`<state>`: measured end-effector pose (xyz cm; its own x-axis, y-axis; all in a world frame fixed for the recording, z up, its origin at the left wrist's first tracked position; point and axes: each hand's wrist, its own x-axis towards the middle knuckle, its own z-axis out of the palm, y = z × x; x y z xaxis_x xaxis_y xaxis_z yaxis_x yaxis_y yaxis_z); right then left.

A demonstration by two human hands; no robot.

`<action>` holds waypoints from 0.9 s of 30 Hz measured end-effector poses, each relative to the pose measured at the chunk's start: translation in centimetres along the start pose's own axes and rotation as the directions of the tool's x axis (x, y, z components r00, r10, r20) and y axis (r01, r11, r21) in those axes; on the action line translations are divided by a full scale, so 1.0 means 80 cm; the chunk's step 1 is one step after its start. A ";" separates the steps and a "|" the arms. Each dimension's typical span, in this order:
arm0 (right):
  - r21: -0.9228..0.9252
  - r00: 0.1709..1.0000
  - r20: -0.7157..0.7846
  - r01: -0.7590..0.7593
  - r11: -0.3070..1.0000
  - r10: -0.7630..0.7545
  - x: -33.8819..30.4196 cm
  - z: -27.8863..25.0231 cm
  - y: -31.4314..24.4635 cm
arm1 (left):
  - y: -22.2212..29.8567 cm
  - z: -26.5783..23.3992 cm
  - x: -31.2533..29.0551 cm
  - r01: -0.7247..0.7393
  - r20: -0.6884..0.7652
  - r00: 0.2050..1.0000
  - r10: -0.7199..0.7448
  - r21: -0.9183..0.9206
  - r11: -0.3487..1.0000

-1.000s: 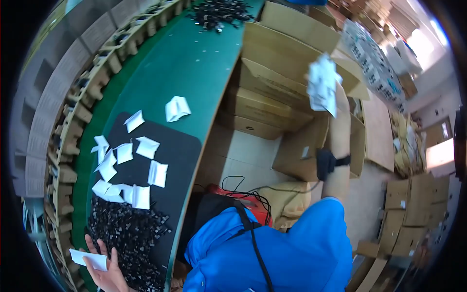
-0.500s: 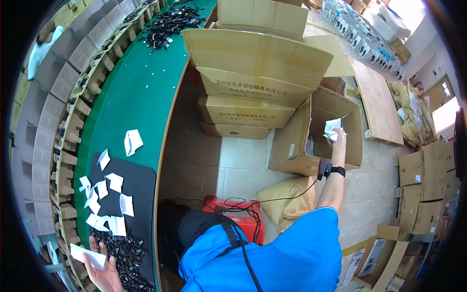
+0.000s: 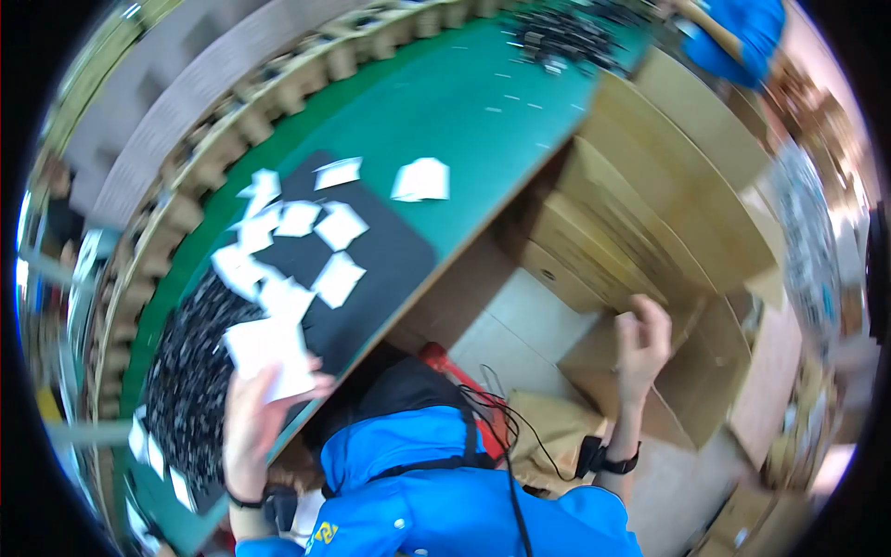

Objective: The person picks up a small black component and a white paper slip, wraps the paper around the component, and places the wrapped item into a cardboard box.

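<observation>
My left hand (image 3: 249, 422) is closed on a folded white paper (image 3: 269, 353) above the near part of the bench. Loose folded white papers (image 3: 297, 219) lie scattered just beyond it on a black mat (image 3: 385, 255). A heap of small black parts (image 3: 190, 357) spreads to the left of that hand. My right hand (image 3: 642, 348) is raised beside an open cardboard box (image 3: 710, 371), its fingers loosely bent and apart. No paper shows in it, though motion blurs the fingers. Another white folded paper (image 3: 422, 179) rests on the green bench top (image 3: 464, 102).
Tall cardboard cartons (image 3: 631, 223) stand along the bench's right edge. Black cables (image 3: 566, 37) are heaped at the far end, near another person in a blue shirt (image 3: 738, 37). A row of cardboard holders (image 3: 246, 116) lines the bench's far left side. A tan sack (image 3: 538, 432) sits on the floor.
My view has turned toward the bench. The right hand has come back from the box, and the papers it held no longer show in it. My left hand still holds white paper.
</observation>
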<state>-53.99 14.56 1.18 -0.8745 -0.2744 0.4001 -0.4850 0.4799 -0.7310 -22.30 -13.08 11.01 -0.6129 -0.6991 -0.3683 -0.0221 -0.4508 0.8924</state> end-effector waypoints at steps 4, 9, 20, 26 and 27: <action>0.488 0.517 0.368 0.600 0.634 -0.773 -0.041 0.116 -0.234 | -0.020 -0.016 0.000 0.044 0.107 0.994 -0.037 -0.071 0.996; 0.693 0.204 0.382 0.582 0.425 -0.901 -0.084 0.208 -0.335 | -0.024 -0.042 -0.020 -0.105 -0.100 0.988 0.115 0.093 0.990; 0.638 -0.024 0.227 0.759 0.130 -0.974 -0.118 0.271 -0.388 | -0.039 -0.123 -0.020 -0.110 -0.166 0.983 0.075 -0.213 0.971; 0.891 -0.201 0.312 0.402 0.212 -0.929 -0.087 0.283 -0.418 | -0.035 -0.134 -0.039 -0.072 -0.077 0.995 0.058 -0.187 0.980; 0.890 -0.203 0.319 0.401 0.218 -0.926 -0.084 0.280 -0.427 | -0.033 -0.136 -0.044 -0.069 -0.041 0.997 0.065 -0.113 0.991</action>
<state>-31.38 -18.66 11.12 0.6293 -0.6543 0.4194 -0.4492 -0.7466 -0.4908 -11.48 -15.44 7.13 -0.5800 -0.7492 -0.3198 0.1102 -0.4611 0.8805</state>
